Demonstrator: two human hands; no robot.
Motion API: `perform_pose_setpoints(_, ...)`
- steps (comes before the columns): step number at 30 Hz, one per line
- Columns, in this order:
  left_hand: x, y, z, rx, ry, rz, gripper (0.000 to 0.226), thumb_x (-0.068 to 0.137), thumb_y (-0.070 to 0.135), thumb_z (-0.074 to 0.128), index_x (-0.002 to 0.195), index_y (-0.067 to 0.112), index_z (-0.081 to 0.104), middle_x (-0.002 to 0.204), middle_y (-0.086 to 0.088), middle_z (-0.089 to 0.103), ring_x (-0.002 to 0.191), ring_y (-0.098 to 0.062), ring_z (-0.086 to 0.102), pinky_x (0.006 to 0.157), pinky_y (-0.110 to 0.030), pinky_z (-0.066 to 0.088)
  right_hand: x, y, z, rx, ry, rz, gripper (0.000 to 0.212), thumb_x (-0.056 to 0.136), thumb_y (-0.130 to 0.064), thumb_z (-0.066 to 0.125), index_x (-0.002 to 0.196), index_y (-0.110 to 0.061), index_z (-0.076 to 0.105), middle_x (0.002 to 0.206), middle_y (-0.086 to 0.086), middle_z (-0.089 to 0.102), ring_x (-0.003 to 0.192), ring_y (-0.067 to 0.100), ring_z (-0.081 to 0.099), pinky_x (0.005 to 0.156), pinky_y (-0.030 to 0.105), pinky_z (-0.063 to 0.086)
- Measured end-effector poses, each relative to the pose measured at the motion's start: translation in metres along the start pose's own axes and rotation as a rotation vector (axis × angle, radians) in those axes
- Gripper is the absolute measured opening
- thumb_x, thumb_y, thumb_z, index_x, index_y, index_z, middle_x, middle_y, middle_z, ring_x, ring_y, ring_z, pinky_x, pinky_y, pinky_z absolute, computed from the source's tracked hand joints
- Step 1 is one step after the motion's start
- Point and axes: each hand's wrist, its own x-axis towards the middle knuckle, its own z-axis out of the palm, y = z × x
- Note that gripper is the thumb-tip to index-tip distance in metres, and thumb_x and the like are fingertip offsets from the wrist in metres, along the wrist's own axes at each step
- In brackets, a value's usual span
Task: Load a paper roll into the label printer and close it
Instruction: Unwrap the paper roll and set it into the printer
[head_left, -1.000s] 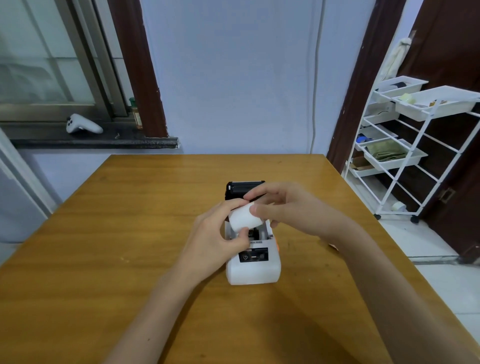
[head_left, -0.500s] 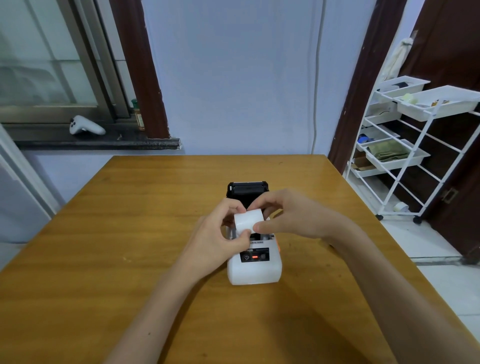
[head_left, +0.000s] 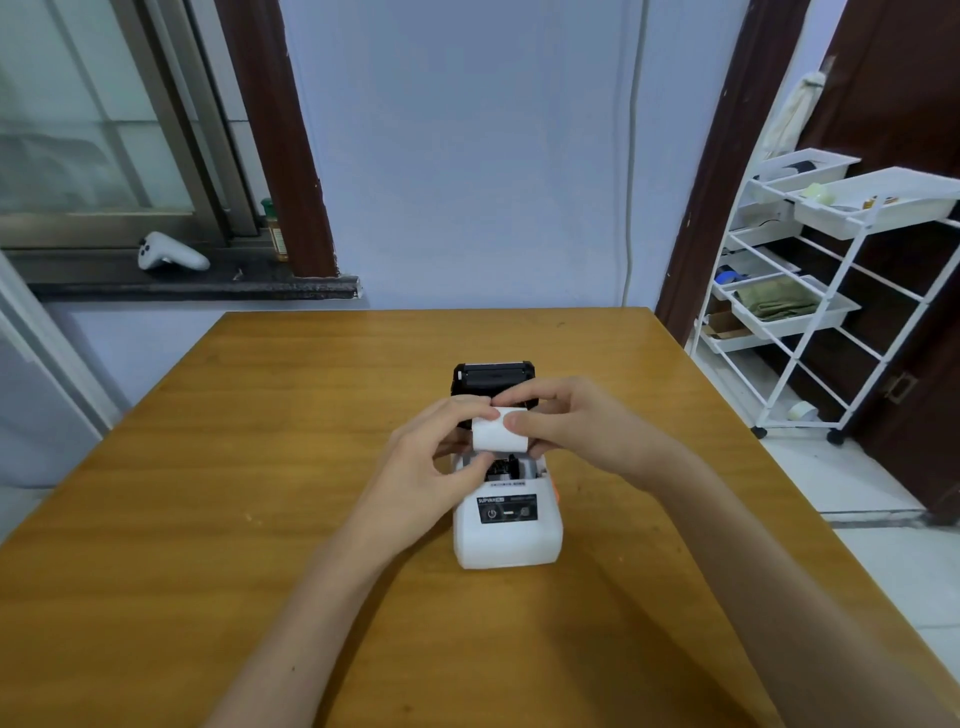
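A small white label printer (head_left: 506, 540) stands in the middle of the wooden table (head_left: 234, 467), its black lid (head_left: 493, 376) swung open toward the far side. A white paper roll (head_left: 496, 430) hovers just above the printer's open bay. My left hand (head_left: 434, 457) grips the roll's left end with thumb and fingers. My right hand (head_left: 576, 421) pinches its right end. The bay's dark inside shows just below the roll, partly hidden by my fingers.
A white wire rack on wheels (head_left: 810, 291) with trays stands on the floor to the right of the table. A white controller (head_left: 169, 253) and a small bottle (head_left: 275, 228) lie on the window ledge at the back left.
Both hands turned the paper roll so its flat white side faces me and shifted it slightly back over the open bay. The printer has stayed in place.
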Motion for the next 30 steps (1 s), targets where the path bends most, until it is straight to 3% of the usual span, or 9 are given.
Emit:
perform_pose_setpoints(9, 0.0, -0.003, 0.0, -0.092, 0.063, -0.001, 0.045, 0.084, 0.001, 0.073, 0.11, 0.038, 0.072, 0.124, 0.022, 0.065, 0.101, -0.013, 0.07, 0.088, -0.032, 0.058, 0.0, 0.005, -0.001, 0.132, -0.022, 0.002, 0.02, 0.093, -0.021, 0.064, 0.11, -0.015, 0.074, 0.106, 0.034, 0.066, 0.083, 0.028, 0.063, 0.088, 0.04, 0.056)
perform_pose_setpoints(14, 0.0, -0.004, 0.001, -0.114, 0.084, -0.024, 0.041, 0.083, 0.006, 0.074, 0.106, 0.04, 0.073, 0.125, 0.021, 0.065, 0.104, -0.013, 0.07, 0.089, -0.037, 0.058, -0.001, 0.007, 0.0, 0.139, -0.04, -0.002, 0.021, 0.093, -0.023, 0.064, 0.11, -0.018, 0.074, 0.108, 0.03, 0.067, 0.086, 0.026, 0.063, 0.09, 0.04, 0.055)
perform_pose_setpoints(21, -0.003, -0.007, 0.0, -0.081, 0.024, -0.007, 0.049, 0.082, -0.003, 0.074, 0.112, 0.034, 0.07, 0.126, 0.018, 0.065, 0.101, -0.01, 0.071, 0.088, -0.029, 0.058, -0.003, 0.009, 0.0, 0.164, -0.05, 0.014, 0.023, 0.095, -0.021, 0.061, 0.113, -0.013, 0.073, 0.107, 0.025, 0.07, 0.083, 0.021, 0.064, 0.087, 0.037, 0.055)
perform_pose_setpoints(27, -0.002, -0.005, 0.001, -0.119, 0.072, -0.008, 0.05, 0.082, -0.001, 0.074, 0.106, 0.043, 0.071, 0.121, 0.03, 0.065, 0.102, -0.008, 0.07, 0.089, -0.028, 0.057, 0.0, 0.01, 0.0, 0.208, -0.064, 0.026, 0.026, 0.096, -0.025, 0.059, 0.115, -0.015, 0.073, 0.093, 0.013, 0.072, 0.079, 0.017, 0.064, 0.084, 0.032, 0.055)
perform_pose_setpoints(30, -0.002, -0.007, 0.001, -0.108, 0.087, 0.0, 0.047, 0.083, 0.001, 0.074, 0.108, 0.041, 0.072, 0.125, 0.024, 0.065, 0.105, -0.011, 0.07, 0.09, -0.032, 0.057, -0.002, 0.009, -0.001, 0.221, -0.072, 0.018, 0.027, 0.094, -0.025, 0.062, 0.118, -0.016, 0.071, 0.098, 0.019, 0.071, 0.081, 0.018, 0.064, 0.085, 0.032, 0.055)
